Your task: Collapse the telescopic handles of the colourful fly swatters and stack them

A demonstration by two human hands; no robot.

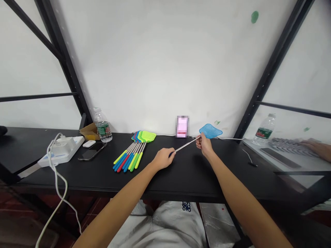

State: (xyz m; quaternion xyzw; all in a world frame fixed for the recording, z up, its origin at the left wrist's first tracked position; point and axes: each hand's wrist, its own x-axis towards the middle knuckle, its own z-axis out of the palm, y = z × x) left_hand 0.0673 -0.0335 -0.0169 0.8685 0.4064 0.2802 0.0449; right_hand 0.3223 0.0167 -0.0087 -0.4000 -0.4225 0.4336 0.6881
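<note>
Showing a black table (207, 175) with fanned fly swatters (131, 155) beside a phone (91, 151); one blue fly swatter (187, 144) spans both hands above the tabletop, left hand (162, 159) closed around its grip (171, 154), right hand (204, 145) closed on the thin metal shaft (192, 140) just below the mesh head (210, 131).

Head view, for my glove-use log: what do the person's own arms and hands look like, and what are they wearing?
The left hand and right hand are bare: no gloves, and no ring, watch or band shows. The left forearm and right forearm are bare too, with no sleeve in view. Below them is white clothing with dark lettering.
</note>
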